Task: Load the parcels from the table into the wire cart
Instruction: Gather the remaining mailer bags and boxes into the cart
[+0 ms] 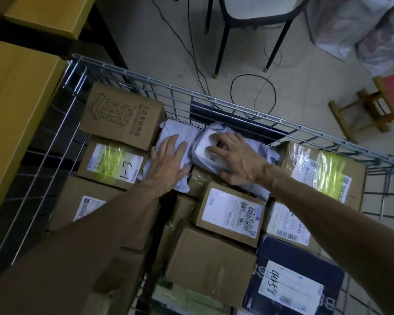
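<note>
The wire cart (214, 103) is packed with several cardboard parcels, among them a printed box (121, 114) at the far left and a box marked 1-3 (114, 162). Two soft grey bag parcels lie near the cart's far wall. My left hand (166, 162) rests flat, fingers spread, on the left grey bag (175, 130). My right hand (234, 158) presses flat on the right grey bag (209, 137), which has a white label. Neither hand is curled around anything.
Yellow cartons (16, 105) stand against the cart's left side. Beyond the far wall are a chair (248, 14) with black legs, loose cables (253, 92) on the tiled floor, a small wooden stool (373, 105) and plastic bags (362, 30) at the right.
</note>
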